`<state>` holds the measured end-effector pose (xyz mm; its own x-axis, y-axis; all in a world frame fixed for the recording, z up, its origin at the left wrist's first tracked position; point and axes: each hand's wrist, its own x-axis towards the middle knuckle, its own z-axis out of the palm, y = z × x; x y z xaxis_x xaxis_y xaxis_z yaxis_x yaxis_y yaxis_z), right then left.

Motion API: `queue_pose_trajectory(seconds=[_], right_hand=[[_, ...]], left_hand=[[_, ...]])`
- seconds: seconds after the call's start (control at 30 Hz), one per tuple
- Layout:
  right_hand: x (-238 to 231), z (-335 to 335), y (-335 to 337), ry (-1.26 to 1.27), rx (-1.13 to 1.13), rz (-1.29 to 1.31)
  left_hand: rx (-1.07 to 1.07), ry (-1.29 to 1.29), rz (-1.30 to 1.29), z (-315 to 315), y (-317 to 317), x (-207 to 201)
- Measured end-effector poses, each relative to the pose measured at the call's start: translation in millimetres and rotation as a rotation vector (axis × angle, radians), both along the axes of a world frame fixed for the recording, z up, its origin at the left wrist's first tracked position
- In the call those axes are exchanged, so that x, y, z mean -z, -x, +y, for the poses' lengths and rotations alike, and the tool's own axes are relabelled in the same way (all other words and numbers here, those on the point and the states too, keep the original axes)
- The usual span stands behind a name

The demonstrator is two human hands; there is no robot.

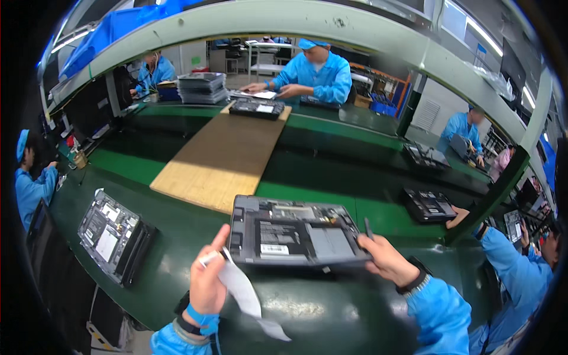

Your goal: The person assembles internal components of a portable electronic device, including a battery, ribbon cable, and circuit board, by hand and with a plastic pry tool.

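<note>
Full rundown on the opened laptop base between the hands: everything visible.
The laptop base is a grey slab lying cover-off, insides up: a dark flat battery pack, a lighter panel, boards along the far edge. It sits on the green belt in front of the wooden board. The right hand grips its right edge; the left hand, holding a white strip, is at its left edge.

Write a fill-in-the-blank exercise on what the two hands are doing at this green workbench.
1. The left hand pinches a white strip of ______ beside the opened laptop.
2. The right hand grips the laptop's ______ edge and holds a thin dark tool.
3. Beyond the laptop, a ______ board lies across the green workbench.
4. A second opened laptop lies to the person's ______.

Missing words: paper; right; wooden; left
</note>
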<state>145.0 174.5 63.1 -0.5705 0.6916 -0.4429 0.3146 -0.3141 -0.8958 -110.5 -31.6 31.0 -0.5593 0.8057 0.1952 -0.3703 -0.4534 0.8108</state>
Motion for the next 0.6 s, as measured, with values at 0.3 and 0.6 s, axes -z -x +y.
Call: queue_pose_trajectory(seconds=[0.3, 0.6], right_hand=[[59, 114, 187, -0.098, 0.122, 0.236], [78, 146, 247, -0.145, 0.148, 0.543]], left_hand=[[-0.157, 0.271, 0.131, 28, 6, 65], [0.143, 0.379, 0.572, 29, -4, 75]])
